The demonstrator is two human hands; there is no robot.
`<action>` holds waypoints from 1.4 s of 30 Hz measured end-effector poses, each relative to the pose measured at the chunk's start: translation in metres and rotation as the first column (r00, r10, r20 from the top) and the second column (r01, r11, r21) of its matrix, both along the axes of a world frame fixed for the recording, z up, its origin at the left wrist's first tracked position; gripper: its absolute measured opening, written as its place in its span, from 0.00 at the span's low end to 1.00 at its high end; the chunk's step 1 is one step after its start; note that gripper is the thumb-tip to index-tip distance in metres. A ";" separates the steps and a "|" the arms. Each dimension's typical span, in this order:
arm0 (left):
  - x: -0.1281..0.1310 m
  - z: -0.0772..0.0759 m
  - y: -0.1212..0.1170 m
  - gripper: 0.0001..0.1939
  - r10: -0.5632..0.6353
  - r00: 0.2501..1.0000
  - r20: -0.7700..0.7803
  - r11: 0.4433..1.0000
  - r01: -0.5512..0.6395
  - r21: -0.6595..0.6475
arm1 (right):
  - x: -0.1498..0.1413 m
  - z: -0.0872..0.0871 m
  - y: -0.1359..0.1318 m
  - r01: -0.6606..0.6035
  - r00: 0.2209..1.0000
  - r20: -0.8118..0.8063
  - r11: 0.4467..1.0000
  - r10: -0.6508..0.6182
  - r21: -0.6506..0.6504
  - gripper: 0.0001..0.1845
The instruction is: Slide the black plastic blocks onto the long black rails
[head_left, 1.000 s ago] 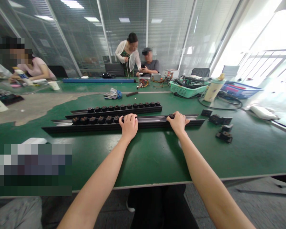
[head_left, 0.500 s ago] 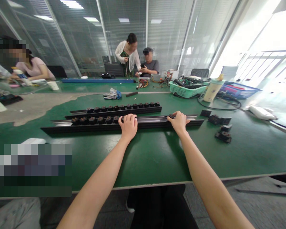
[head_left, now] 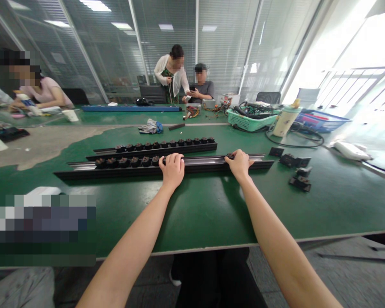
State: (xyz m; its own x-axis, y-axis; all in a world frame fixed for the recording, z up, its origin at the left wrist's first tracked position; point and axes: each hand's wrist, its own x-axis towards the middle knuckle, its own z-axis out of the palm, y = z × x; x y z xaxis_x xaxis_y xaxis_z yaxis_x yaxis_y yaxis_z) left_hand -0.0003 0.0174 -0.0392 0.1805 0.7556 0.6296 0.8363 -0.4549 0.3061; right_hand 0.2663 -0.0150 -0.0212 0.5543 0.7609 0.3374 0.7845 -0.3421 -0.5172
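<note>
A long black rail (head_left: 205, 168) with a silvery channel lies across the green table in front of me. Small black modules (head_left: 124, 162) with copper-coloured tops sit in a row along its left part. My left hand (head_left: 172, 168) is closed over the rail's middle, at the right end of that row; what lies beneath its fingers is hidden. Further right, my right hand (head_left: 239, 165) pinches a small black module (head_left: 230, 156) at the channel, mostly covered by the fingers. Behind lies a second black rail (head_left: 199, 148), also carrying a row of modules.
Loose black modules (head_left: 300, 183) lie right of the rail. Further back are a green basket (head_left: 248, 122) of cables, a cream bottle (head_left: 285, 122), a blue bin (head_left: 327, 123) and gloves (head_left: 150, 126). Several people are around the table.
My right hand has shifted very slightly left along the rail. My left hand and both rails have stayed in place.
</note>
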 end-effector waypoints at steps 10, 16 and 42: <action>0.000 -0.001 0.001 0.17 0.004 1.000 -0.008 1.000 -0.004 0.014 | 0.003 0.000 -0.001 0.033 0.999 0.043 0.999 -0.032 -0.015 0.12; 0.000 0.000 -0.001 0.16 0.009 1.000 -0.011 1.000 -0.008 0.017 | 0.005 -0.001 -0.001 0.050 0.997 0.051 0.998 -0.049 -0.023 0.13; 0.000 0.001 0.000 0.16 0.006 1.000 -0.004 1.000 -0.006 0.012 | 0.014 0.003 -0.003 0.102 0.993 0.071 0.992 -0.097 -0.071 0.16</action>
State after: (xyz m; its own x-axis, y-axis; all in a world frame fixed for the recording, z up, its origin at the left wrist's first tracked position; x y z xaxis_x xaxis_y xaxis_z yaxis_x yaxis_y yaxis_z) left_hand 0.0000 0.0175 -0.0379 0.1785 0.7492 0.6378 0.8401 -0.4535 0.2976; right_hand 0.2801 -0.0180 -0.0181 0.6064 0.7277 0.3207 0.7768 -0.4558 -0.4346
